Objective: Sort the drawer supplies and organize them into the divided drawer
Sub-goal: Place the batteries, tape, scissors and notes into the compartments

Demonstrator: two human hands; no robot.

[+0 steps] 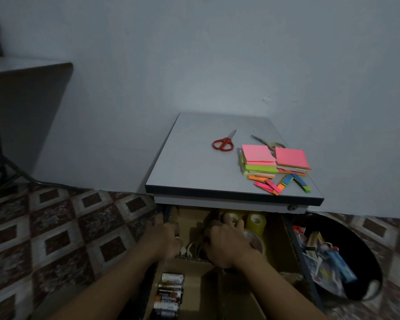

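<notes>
The open divided drawer, lined with cardboard partitions, sits under the small table. Both hands are down inside its middle compartment. A coiled white cable lies between them. My left hand has curled fingers and grips the cable's left end. My right hand holds the coil's right side, its fingertips reaching toward the yellow tape rolls in the right compartment. Several batteries lie in the near left compartment. Red scissors, grey scissors, sticky-note stacks and coloured page flags lie on the tabletop.
The small grey table stands against a white wall. A black bin with packaging and a blue item sits on the floor right of the drawer. Patterned floor tiles lie to the left, and another table's dark legs stand at far left.
</notes>
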